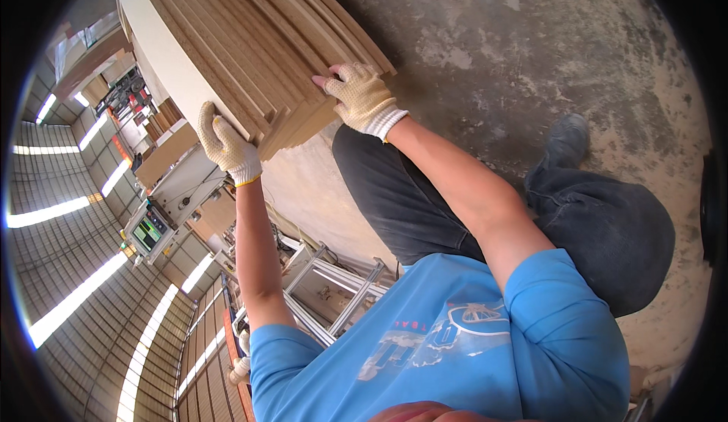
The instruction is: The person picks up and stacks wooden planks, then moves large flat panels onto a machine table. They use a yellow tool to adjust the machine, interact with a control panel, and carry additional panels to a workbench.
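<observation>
A thick stack of brown fibreboard panels with layered, uneven edges runs up from the middle of the view. Its outer face is a white-surfaced board. My left hand, in a cream knitted glove, grips the near corner of that white-surfaced board, fingers along its face and thumb by its edge. Over on the stack's right side, my right hand wears a matching glove. Its fingers are bent over the panel edges close to the near end, with bare fingertips showing. The undersides of both hands are hidden.
Below the stack lies a pale surface. A metal frame stands close by my left arm. Farther left is a control box with a lit screen. My bent knees and a dark shoe are over the stained concrete floor.
</observation>
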Available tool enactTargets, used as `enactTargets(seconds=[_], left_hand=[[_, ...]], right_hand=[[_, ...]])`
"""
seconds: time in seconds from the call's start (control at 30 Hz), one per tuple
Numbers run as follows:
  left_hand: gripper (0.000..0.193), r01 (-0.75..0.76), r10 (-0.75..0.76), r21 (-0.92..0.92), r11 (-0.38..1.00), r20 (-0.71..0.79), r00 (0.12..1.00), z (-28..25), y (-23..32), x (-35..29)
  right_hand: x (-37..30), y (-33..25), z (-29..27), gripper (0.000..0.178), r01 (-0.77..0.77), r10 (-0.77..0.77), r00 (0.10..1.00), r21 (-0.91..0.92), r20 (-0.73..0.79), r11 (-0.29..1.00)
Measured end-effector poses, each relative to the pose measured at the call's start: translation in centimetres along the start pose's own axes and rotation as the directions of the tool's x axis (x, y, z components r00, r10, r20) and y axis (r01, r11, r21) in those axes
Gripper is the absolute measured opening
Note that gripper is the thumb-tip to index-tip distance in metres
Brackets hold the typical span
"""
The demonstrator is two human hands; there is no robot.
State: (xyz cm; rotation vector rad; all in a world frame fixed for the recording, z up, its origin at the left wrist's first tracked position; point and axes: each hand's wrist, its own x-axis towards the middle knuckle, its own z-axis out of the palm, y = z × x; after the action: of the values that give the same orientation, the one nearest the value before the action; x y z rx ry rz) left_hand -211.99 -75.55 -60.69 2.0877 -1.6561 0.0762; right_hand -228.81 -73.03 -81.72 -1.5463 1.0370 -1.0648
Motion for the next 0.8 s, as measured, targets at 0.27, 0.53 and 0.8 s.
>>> enactTargets(seconds=[0.27, 0.53, 0.8], left_hand=[[0.034, 0.022, -0.022, -0.021, 1.0, 0.003, 1.0, 0.0, -0.1, 0.0], [0.035, 0.042, -0.042, -0.049, 0.998, 0.001, 0.999, 0.0, -0.3, -0.1], [0.035, -0.019, 0.019, 0.001, 1.0, 0.021, 1.0, -0.1, -0.8, 0.1]], right_hand=[[-0.3, -1.1, -0.5, 0.06, 0.08, -0.074, 0.994, 0.085, -0.078, 0.993], [-1.2, -1.8, -0.5, 0.066, 0.126, -0.106, 0.985, 0.152, -0.136, 0.98], [-1.7, -2.7, -1.1, 0.072, 0.159, -0.155, 0.987, 0.073, -0.051, 0.985]])
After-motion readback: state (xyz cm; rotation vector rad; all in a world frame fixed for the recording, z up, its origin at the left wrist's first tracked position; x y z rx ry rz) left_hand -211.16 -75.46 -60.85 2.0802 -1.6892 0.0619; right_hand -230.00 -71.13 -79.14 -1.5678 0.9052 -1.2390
